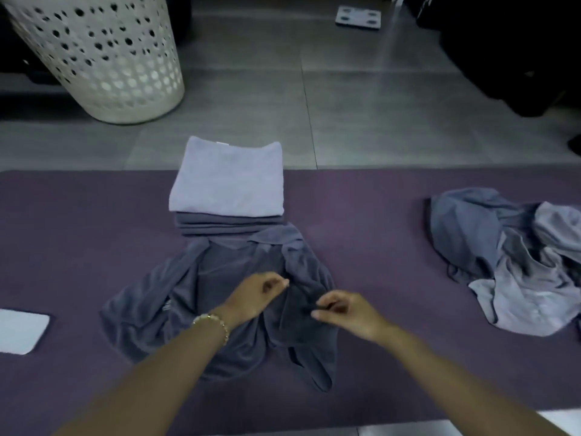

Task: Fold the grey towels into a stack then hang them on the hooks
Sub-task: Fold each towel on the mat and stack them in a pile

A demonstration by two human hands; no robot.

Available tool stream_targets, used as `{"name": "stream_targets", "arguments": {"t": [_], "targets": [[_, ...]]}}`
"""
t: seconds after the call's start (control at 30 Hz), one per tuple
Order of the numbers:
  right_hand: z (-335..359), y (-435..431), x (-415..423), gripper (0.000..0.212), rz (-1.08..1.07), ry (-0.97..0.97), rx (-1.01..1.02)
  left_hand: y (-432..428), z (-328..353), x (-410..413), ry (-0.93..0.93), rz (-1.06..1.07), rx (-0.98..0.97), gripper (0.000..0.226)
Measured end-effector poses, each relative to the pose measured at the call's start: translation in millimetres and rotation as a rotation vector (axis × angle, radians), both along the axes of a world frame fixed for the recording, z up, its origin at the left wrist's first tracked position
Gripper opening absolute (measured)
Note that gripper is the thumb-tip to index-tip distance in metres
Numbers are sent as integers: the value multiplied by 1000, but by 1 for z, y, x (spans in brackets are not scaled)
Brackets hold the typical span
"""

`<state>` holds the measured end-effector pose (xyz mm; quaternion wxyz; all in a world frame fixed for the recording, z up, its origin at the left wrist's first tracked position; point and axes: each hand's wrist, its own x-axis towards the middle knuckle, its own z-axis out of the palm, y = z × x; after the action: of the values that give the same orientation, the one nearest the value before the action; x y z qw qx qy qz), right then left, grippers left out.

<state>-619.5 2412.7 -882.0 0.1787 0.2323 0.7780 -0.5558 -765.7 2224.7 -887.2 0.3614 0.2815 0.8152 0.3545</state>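
Head view: right hand (349, 313) pinches dark grey towel (188, 297), left hand (254, 294) curled, grip unclear; folded stack (226, 180) far, crumpled pile (503, 247) right.

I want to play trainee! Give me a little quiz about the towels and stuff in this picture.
1. True or false: the white laundry basket stands on the tiled floor, off the purple mat.
2. Which towel tops the folded stack? A) a light one B) a black one C) a red one
3. Fill in: from the crumpled dark grey towel, the heap of unfolded towels lies to the person's ____.
Key: 1 true; 2 A; 3 right.
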Motion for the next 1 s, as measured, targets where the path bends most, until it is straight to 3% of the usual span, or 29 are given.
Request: {"name": "stream_targets", "arguments": {"t": [0.1, 0.13, 0.2, 0.27, 0.37, 0.47, 0.57, 0.63, 0.73, 0.8, 0.87, 1.0], "targets": [[-37, -16, 18, 62, 208, 18, 179, 5, -21, 15, -44, 6, -31, 26], [-48, -20, 22, 61, 262, 61, 266, 6, -26, 18, -56, 8, -39, 27], [-61, -24, 24, 37, 215, 176, 336, 7, -30, 22, -103, 27, -35, 33], [-55, -23, 20, 18, 24, 220, 146, 12, -29, 26, -166, 22, -24, 49], [-30, -4, 14, 24, -254, 166, -204, 26, -22, 28, -174, 12, 11, 68], [-9, 21, 14, 35, -484, 219, -445, 51, -1, 29, -135, -35, 155, 48], [10, 43, 18, 46, -578, 315, -593, 86, 32, 24, -79, -39, 291, 40], [20, 54, 23, 50, -532, 365, -556, 111, 57, 17, -24, -82, 327, 37], [24, 65, 30, 52, -398, 309, -224, 149, 95, 9, 17, -223, 314, 31], [20, 71, 36, 37, -316, 284, -84, 177, 116, 6, 18, -237, 334, 26], [17, 74, 41, 22, -304, 293, -152, 208, 131, 3, 11, -204, 384, 20], [23, 83, 54, 29, -349, 313, -390, 262, 143, 3, -18, -181, 460, 23]]}}
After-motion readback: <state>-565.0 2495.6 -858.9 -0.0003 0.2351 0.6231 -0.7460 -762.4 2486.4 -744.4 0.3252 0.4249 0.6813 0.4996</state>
